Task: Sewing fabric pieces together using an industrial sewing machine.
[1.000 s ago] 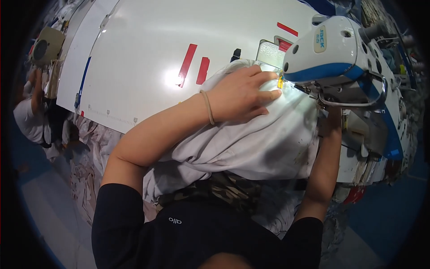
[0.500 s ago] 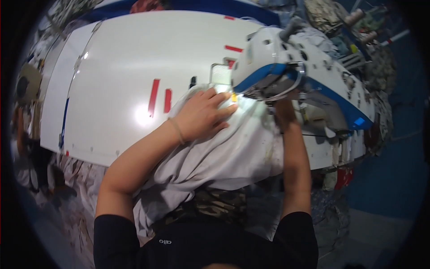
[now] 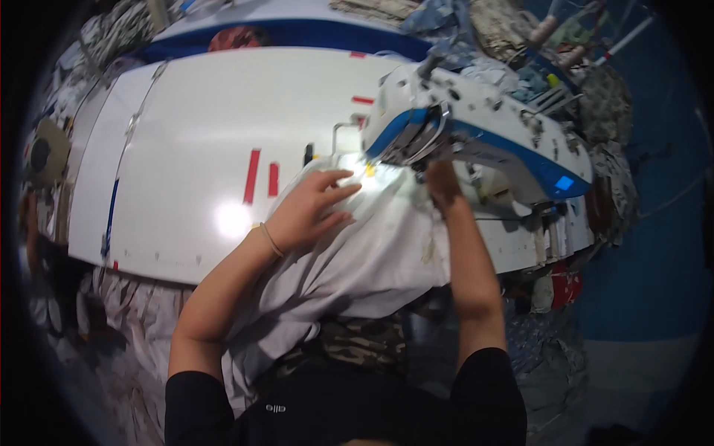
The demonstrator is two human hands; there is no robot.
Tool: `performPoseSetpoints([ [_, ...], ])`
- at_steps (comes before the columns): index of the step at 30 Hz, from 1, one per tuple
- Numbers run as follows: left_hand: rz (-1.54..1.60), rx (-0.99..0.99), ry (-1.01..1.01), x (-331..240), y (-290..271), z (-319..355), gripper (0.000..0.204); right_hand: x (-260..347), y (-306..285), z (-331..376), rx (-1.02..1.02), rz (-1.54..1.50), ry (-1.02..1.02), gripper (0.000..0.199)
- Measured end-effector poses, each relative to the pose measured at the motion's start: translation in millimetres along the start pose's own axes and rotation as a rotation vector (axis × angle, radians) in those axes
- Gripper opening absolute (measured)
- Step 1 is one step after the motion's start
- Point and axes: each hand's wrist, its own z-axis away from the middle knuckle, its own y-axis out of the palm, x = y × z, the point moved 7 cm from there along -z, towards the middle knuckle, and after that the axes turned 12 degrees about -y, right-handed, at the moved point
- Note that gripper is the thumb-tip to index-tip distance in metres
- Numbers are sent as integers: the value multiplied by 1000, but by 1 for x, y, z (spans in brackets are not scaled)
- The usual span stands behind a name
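A white and blue sewing machine (image 3: pixel 476 141) stands on the right part of the white table, its lamp lighting the needle area. White cloth (image 3: pixel 372 249) runs from under the needle end over the table's front edge into my lap. My left hand (image 3: pixel 306 212) is over the cloth just left of the needle, fingers spread and holding nothing. A small yellow part (image 3: pixel 370 170) shows by the needle, close to those fingertips. My right hand (image 3: pixel 444 182) is at the cloth's right side below the machine head. Its fingers are dark and partly hidden there, so their grip cannot be made out.
Red tape strips (image 3: pixel 253 176) mark the white tabletop (image 3: pixel 186 149). Behind the needle area stands a thin metal frame (image 3: pixel 344 136). Heaped garments (image 3: pixel 610 178) lie right of the machine, and thread cones (image 3: pixel 543 33) stand at the back right. More pale cloth (image 3: pixel 141 312) hangs at the front left.
The whole view has shifted, with the machine now further left in it. My left fingers have drawn back from the yellow part and spread. My right hand remains beside the cloth.
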Motion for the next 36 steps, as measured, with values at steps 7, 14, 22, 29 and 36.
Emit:
performPoseSetpoints([
  [7,-36,-495,-541,8,-42,239,67,-1,-78,29,173,-736,697,37],
  [14,-117,-513,-779,81,36,270,90,25,-89,38,141,-886,707,37],
  [22,-434,-580,-656,56,-123,272,19,83,-95,57,-5,-988,734,67],
  [29,-768,-794,-36,6,-311,58,33,152,-75,61,-111,-1261,810,37],
  [36,-822,-654,-8,4,-224,-134,37,192,-39,58,-210,-1392,1007,24],
])
